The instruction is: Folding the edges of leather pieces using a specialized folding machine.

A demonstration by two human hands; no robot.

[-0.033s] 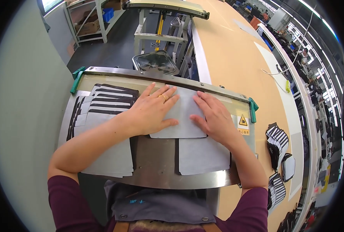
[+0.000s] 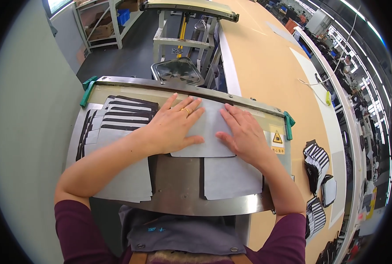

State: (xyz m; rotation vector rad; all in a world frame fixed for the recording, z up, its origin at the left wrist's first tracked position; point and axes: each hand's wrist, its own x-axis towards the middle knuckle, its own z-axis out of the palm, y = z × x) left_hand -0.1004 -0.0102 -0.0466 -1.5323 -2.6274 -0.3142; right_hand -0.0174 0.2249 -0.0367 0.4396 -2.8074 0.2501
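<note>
A light grey flat panel [image 2: 211, 127] lies against the metal bar at the far edge of the steel work plate [image 2: 176, 180]. My left hand [image 2: 174, 127] rests flat on its left part, fingers spread and pointing away from me. On its right edge lies my right hand [image 2: 244, 132], fingers stretched out and thumb turned inward. Nearer to me, partly under that panel, is another grey piece [image 2: 233, 178] with a black left edge. To the left, beneath my forearm, sits a fanned stack of grey, black-edged panels [image 2: 130, 176], partly hidden.
Green clamps [image 2: 88, 91] [image 2: 288, 125] hold the metal bar [image 2: 187, 90] at both ends. A yellow warning label [image 2: 277, 137] is at the plate's right. Bundles of black-edged pieces [image 2: 316, 163] lie on the tan table [image 2: 266, 66]. A stool [image 2: 177, 71] stands beyond the plate.
</note>
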